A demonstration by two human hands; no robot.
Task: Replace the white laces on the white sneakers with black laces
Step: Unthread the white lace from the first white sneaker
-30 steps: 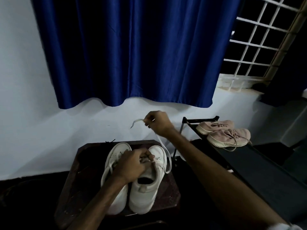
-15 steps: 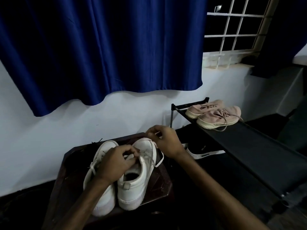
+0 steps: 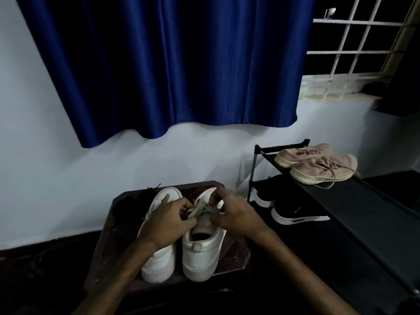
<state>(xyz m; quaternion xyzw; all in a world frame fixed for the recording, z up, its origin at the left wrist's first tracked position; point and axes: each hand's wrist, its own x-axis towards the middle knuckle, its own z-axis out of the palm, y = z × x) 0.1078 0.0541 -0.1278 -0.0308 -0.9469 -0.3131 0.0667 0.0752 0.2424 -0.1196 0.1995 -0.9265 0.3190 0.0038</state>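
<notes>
- The white sneakers (image 3: 201, 258) stand side by side on the small dark worktop (image 3: 236, 248), heels toward us and toes toward the wall.
- Both our hands are over the right-hand shoe. The left hand (image 3: 168, 221) has its grip clamped on the white lace (image 3: 204, 209) beside the tongue. The right hand (image 3: 236, 214) pinches the same lace from the other side, fingers curled over the eyelets.
- We judge this step to be drawing the white lace out of that shoe. The other shoe seems to be laced, though our left hand hides most of it.
- The lace is soft, limp and light, so it will only follow a pull, never a push. We would take it close to an eyelet and draw along the line of the hole.
- The shoe looks light enough to slide or tip under a tug, so one hand should steady it at the tongue.
- A thin dark strand (image 3: 154, 186) lies at the worktop's far edge. It may be a black lace, but it is too dim to tell.
</notes>
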